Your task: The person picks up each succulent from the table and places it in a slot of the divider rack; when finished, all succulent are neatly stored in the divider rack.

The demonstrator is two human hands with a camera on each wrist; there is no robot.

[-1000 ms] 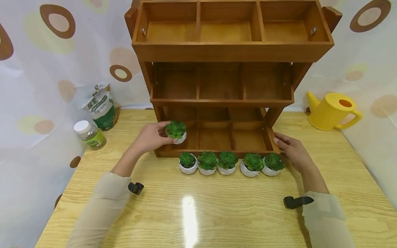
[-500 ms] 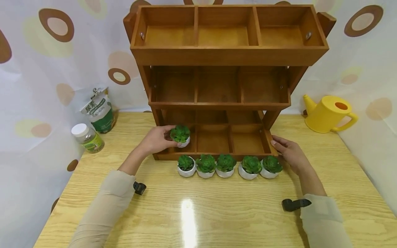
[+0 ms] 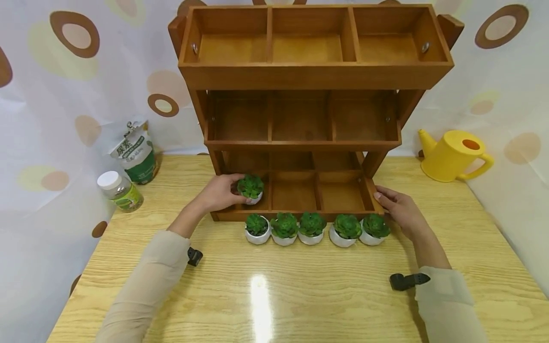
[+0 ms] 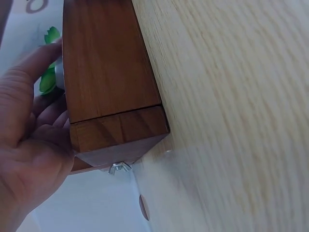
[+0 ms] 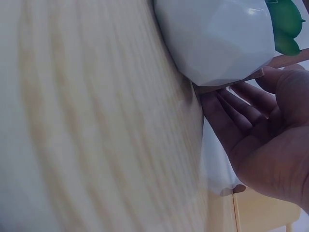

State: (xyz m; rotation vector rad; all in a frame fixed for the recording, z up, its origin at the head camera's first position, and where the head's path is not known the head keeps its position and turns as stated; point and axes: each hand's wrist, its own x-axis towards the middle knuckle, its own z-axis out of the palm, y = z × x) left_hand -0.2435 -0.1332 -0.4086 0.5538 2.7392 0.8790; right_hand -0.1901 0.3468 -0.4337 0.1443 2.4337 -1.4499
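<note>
My left hand (image 3: 219, 193) holds a small potted succulent (image 3: 250, 186) between thumb and fingers, inside the left compartment of the lowest tier of a brown wooden plant rack (image 3: 315, 77). In the left wrist view, the tier's front board (image 4: 108, 58) hides most of the white pot, and green leaves (image 4: 47, 81) show beyond the thumb. At the rack's lower right corner, my right hand (image 3: 402, 210) grips the end board, thumb on its top edge and fingers along the outer side. A white faceted pot (image 5: 219, 38) stands close to that hand in the right wrist view.
Several potted succulents (image 3: 311, 226) stand in a row on the wooden table (image 3: 326, 295), along the rack's front. At left are a white-lidded jar (image 3: 121, 191) and a green-and-white pouch (image 3: 136, 155). A yellow watering can (image 3: 453, 156) stands at right.
My left hand has carried the succulent slightly right and lower into the left compartment, then nearly stopped. The right hand stays on the rack's end. The head view has shifted slightly.
</note>
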